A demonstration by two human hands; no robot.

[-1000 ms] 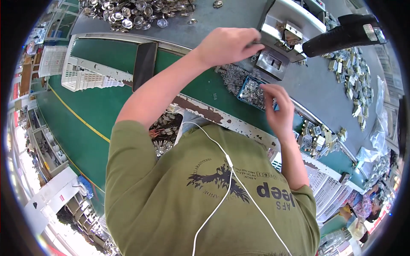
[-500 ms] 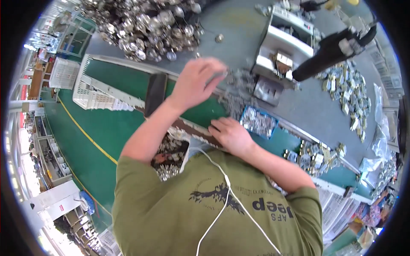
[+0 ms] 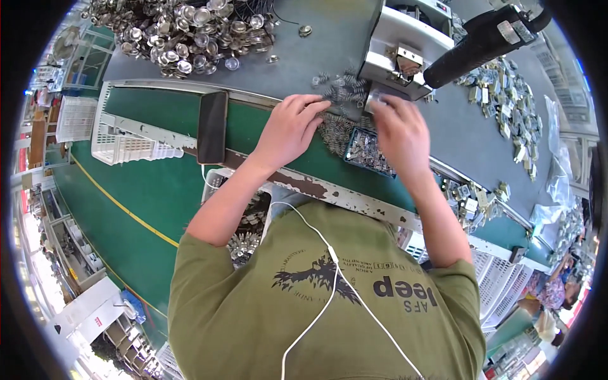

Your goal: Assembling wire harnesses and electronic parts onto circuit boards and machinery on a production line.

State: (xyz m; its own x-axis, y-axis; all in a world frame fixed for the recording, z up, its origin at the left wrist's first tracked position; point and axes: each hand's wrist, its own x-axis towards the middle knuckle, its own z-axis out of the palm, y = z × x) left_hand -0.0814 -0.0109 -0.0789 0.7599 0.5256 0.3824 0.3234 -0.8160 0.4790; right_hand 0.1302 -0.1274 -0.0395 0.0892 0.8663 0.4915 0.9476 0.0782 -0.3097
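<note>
My left hand (image 3: 290,132) is bent over the bench edge with thumb and fingertips drawn together beside a heap of small coil springs (image 3: 345,88). Anything in that pinch is too small to make out. My right hand (image 3: 403,134) reaches past a blue tray (image 3: 348,154) of small shiny metal parts. Its fingers are closed at the near side of a metal fixture block (image 3: 387,95), and whatever they grip is hidden. More springs (image 3: 335,132) lie between my left hand and the tray.
Round metal cups with wires (image 3: 190,38) are heaped at far left. A grey-white machine (image 3: 411,38) and a black cylindrical tool (image 3: 478,47) stand beyond my right hand. Metal assemblies (image 3: 506,120) pile at right. A phone (image 3: 212,126) rests near the white basket (image 3: 133,145).
My right hand has left the near rail and moved up and forward to the fixture block. My left hand stays near the springs. The view has shifted, and the phone shows more fully.
</note>
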